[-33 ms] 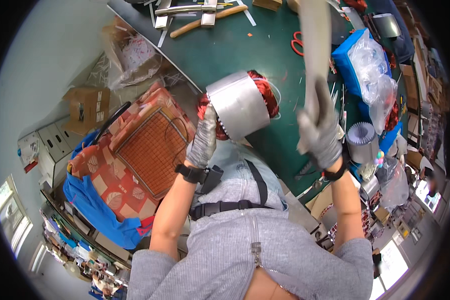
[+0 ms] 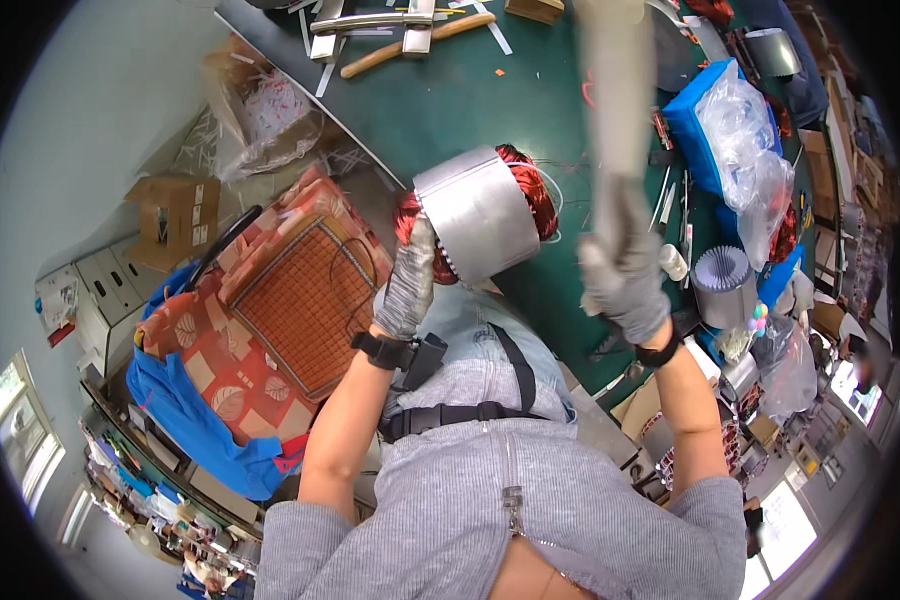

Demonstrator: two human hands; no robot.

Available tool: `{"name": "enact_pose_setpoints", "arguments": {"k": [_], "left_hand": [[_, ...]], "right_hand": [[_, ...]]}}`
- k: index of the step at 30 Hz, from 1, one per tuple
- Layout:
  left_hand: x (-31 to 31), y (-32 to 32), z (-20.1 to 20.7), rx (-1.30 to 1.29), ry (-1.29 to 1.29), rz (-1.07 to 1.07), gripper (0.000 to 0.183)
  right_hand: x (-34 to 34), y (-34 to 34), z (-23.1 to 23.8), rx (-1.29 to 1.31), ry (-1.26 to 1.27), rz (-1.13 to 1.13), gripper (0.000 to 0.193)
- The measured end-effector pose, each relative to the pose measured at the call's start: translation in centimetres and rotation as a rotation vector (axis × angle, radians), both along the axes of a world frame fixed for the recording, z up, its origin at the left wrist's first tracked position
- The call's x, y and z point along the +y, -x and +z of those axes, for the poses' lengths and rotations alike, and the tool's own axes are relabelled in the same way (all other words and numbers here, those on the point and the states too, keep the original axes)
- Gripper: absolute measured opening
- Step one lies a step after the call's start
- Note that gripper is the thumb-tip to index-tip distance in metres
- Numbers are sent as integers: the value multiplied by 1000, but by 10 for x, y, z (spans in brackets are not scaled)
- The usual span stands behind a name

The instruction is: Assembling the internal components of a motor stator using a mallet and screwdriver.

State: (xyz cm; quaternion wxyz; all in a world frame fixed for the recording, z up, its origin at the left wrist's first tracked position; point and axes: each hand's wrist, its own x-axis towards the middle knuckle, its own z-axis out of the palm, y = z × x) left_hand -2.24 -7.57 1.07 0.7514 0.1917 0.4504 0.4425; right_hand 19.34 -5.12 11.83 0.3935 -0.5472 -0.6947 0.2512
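A motor stator (image 2: 478, 215), a silvery metal cylinder with red wire coils bulging from both ends, lies tilted at the green table's near edge. White leads loop from its right end. My left hand (image 2: 408, 285), in a grey glove, is closed on the stator's left end, by the coil (image 2: 408, 215). To the right of the stator, my gloved right hand (image 2: 625, 285) grips a long pale stick (image 2: 620, 90) that points away from me. Motion smears the stick and the fingers. The stick is apart from the stator, above the table.
On the green table (image 2: 450, 105) are a wooden rod (image 2: 365, 62), a blue bin (image 2: 692, 125) with clear plastic bags, and a slotted metal core (image 2: 725, 285). Slim tools (image 2: 686, 215) lie beyond my right hand. At left stands a chair with a red patterned cover (image 2: 235, 370).
My right hand and the pale stick have shifted slightly left, covering more of the red-handled scissors. My left hand and the stator have hardly moved.
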Motion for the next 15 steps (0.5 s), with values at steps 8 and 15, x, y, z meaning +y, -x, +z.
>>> {"name": "enact_pose_setpoints", "arguments": {"k": [8,15], "left_hand": [[-6,8,-4,41,3,-29,59],[12,5,-2,57,126,63,58]], "right_hand": [[18,-16,26,328,430,-44,64],[35,-12,20,-437,507,84,57]]}}
